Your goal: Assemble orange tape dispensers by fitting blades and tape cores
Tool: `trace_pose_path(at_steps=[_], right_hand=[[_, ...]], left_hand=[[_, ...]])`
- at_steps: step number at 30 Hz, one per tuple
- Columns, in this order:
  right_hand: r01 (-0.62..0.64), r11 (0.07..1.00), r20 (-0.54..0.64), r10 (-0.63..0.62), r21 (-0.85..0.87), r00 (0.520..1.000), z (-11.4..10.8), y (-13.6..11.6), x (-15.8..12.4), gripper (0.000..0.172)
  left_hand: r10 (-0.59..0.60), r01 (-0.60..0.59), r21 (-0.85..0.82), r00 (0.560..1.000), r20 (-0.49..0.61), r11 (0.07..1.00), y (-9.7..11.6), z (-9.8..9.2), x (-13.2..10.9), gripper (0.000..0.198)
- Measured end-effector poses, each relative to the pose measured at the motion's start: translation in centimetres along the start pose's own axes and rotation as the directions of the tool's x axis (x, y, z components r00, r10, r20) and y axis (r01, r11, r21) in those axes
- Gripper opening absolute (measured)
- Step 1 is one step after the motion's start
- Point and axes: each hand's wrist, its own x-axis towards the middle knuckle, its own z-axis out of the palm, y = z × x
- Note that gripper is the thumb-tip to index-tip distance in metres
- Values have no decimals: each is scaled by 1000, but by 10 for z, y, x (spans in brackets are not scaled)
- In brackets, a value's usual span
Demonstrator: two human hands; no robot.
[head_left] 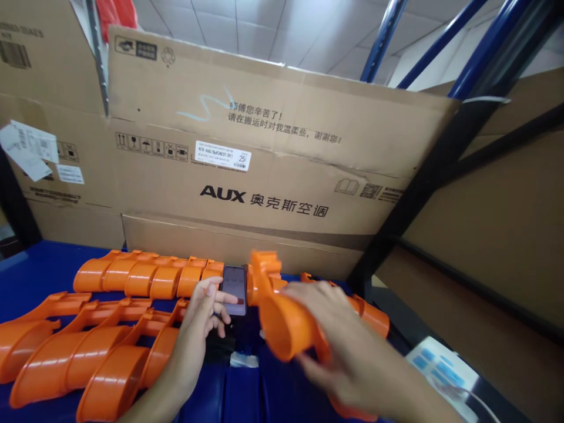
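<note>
My right hand (335, 329) grips an orange plastic cup-shaped part (282, 329), its round opening facing me and its narrow arm pointing up. My left hand (209, 311) has its fingers apart and holds nothing. One of its fingers reaches over the lower screen of a phone (233, 282); I cannot tell if it touches. The phone leans upright at the back, between rows of similar orange parts. Left of it is a back row of these orange parts (141, 279), with larger-looking ones (114, 382) in front. More orange parts (372, 317) lie behind and under my right hand.
The parts lie on a blue surface (198, 396). Cardboard panels (273, 170) stand behind as a wall. A dark rack post (396, 205) rises on the right. A white power strip (443, 367) with blue patches and a cable sits at lower right.
</note>
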Motion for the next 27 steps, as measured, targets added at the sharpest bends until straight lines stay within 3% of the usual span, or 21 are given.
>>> trace_pose_path(at_steps=[4,8,12,18,23,27], right_hand=[[-239,957,5,243,-167,970,-14,58,4,60],[-283,932,89,309,-226,947,2,98,15,64],[-276,918,240,347,-284,907,21,112,26,69],[-309,893,278,403,-326,872,39,122,32,76],[-345,877,286,443,-335,850,33,134,25,91],[-395,846,259,497,-358,828,23,146,15,89]], left_hand=[[-4,2,39,997,73,999,3,3,-4,39],[-11,5,47,993,118,999,-1,1,-5,38],[-67,57,69,986,155,996,-7,-1,-1,35],[-169,129,157,944,282,979,-14,0,-2,31],[-212,151,197,916,341,969,-17,1,-6,33],[-235,176,185,896,377,967,-17,2,-8,36]])
